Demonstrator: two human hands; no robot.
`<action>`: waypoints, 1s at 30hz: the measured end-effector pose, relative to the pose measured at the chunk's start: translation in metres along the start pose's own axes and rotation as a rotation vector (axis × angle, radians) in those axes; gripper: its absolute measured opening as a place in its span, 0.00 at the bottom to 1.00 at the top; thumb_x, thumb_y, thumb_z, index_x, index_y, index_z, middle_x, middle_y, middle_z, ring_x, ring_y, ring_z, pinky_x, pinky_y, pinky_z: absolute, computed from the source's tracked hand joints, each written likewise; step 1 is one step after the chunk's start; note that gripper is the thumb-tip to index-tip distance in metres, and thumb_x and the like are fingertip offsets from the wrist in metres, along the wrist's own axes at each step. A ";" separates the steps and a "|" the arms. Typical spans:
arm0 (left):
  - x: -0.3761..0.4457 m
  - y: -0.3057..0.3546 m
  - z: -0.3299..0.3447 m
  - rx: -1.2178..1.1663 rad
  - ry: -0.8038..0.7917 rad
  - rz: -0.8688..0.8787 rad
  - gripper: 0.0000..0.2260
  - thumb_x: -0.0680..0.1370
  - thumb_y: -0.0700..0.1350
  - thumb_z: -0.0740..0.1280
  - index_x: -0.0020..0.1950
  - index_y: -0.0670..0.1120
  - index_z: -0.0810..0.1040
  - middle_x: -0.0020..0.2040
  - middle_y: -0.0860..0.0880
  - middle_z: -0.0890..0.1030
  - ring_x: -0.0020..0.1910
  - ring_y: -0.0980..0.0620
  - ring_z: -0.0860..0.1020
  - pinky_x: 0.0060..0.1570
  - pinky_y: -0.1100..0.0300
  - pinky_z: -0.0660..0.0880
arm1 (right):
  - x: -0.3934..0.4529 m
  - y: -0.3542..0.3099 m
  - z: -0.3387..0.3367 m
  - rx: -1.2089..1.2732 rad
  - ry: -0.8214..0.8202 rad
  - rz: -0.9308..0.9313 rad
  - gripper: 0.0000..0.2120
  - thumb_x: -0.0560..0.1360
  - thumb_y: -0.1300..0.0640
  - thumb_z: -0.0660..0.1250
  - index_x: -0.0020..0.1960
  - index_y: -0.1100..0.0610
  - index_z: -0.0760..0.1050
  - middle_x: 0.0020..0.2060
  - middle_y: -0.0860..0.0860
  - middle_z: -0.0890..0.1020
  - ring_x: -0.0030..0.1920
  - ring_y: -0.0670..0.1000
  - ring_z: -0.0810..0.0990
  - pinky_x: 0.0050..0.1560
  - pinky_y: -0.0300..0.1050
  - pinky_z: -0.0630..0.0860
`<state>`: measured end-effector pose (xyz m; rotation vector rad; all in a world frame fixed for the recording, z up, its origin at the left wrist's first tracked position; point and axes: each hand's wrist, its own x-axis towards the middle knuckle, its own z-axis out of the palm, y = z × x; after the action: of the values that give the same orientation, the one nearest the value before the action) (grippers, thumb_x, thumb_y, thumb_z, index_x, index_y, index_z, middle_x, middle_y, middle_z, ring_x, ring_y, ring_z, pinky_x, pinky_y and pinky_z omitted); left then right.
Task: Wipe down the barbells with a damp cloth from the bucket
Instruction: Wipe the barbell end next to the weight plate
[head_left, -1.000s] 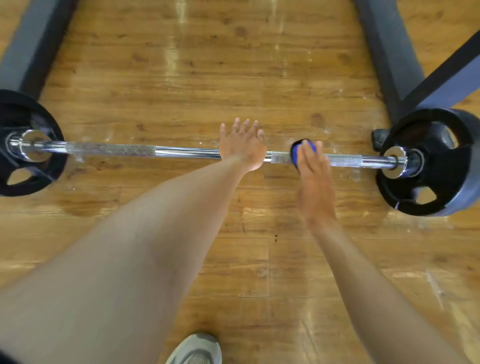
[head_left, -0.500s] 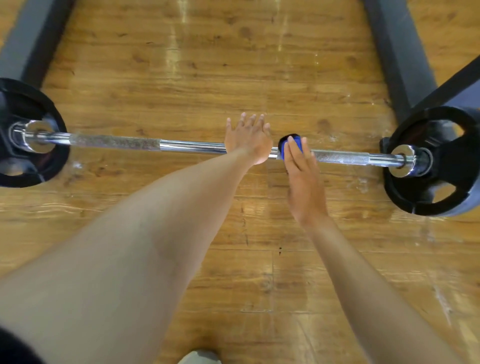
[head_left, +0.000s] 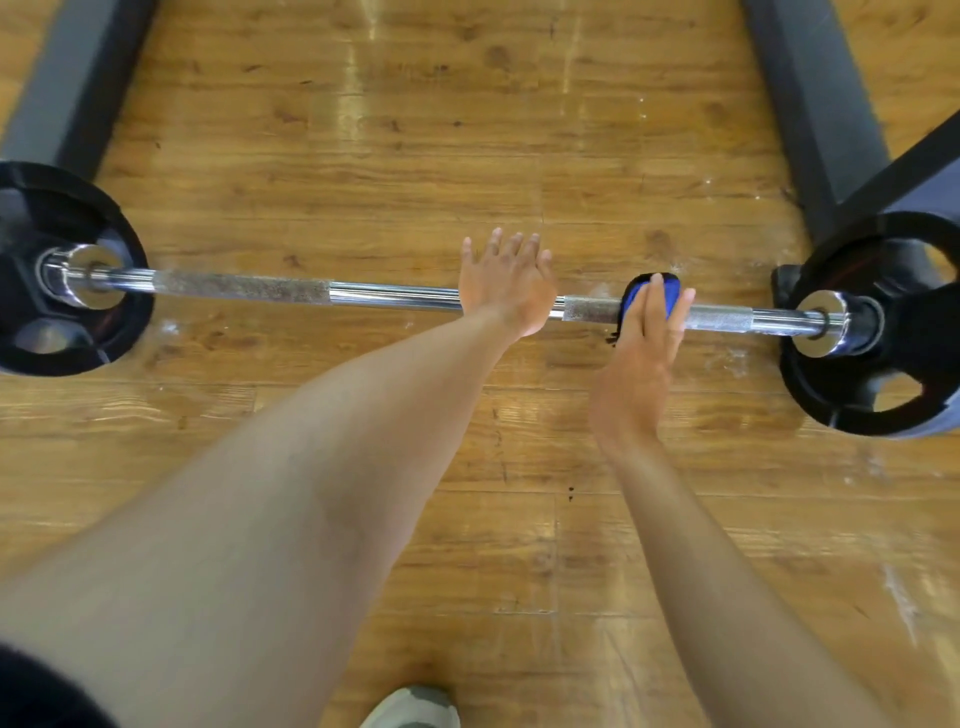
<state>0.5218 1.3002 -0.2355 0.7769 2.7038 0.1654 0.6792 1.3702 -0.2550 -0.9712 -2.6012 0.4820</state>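
Barbell (head_left: 395, 293) mid-shaft under left hand (head_left: 506, 283), cloth (head_left: 652, 301) half-hidden

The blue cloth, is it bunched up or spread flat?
Bunched: the blue cloth sits wadded around the chrome barbell shaft under the right hand.
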 end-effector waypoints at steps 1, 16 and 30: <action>-0.005 -0.001 0.002 0.003 0.007 -0.004 0.26 0.86 0.55 0.39 0.84 0.51 0.54 0.83 0.51 0.57 0.83 0.48 0.49 0.80 0.41 0.43 | -0.007 -0.004 0.001 -0.023 -0.044 -0.091 0.46 0.66 0.85 0.57 0.81 0.64 0.54 0.82 0.54 0.53 0.82 0.60 0.43 0.80 0.53 0.50; -0.076 0.002 0.026 0.037 0.078 -0.019 0.26 0.86 0.54 0.40 0.80 0.51 0.64 0.80 0.50 0.65 0.82 0.47 0.56 0.79 0.42 0.47 | -0.046 0.049 -0.044 -0.098 -0.068 0.079 0.40 0.69 0.80 0.63 0.80 0.64 0.59 0.80 0.56 0.61 0.81 0.60 0.50 0.78 0.58 0.60; -0.175 0.008 0.049 0.071 0.093 -0.017 0.29 0.84 0.56 0.37 0.77 0.52 0.68 0.79 0.48 0.67 0.81 0.45 0.57 0.79 0.41 0.46 | -0.126 0.073 -0.080 -0.063 -0.199 -0.192 0.39 0.70 0.82 0.60 0.78 0.62 0.63 0.79 0.52 0.65 0.81 0.56 0.53 0.77 0.56 0.62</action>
<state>0.6826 1.2148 -0.2325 0.7843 2.8174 0.1043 0.8431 1.3529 -0.2366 -0.7133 -2.8679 0.4708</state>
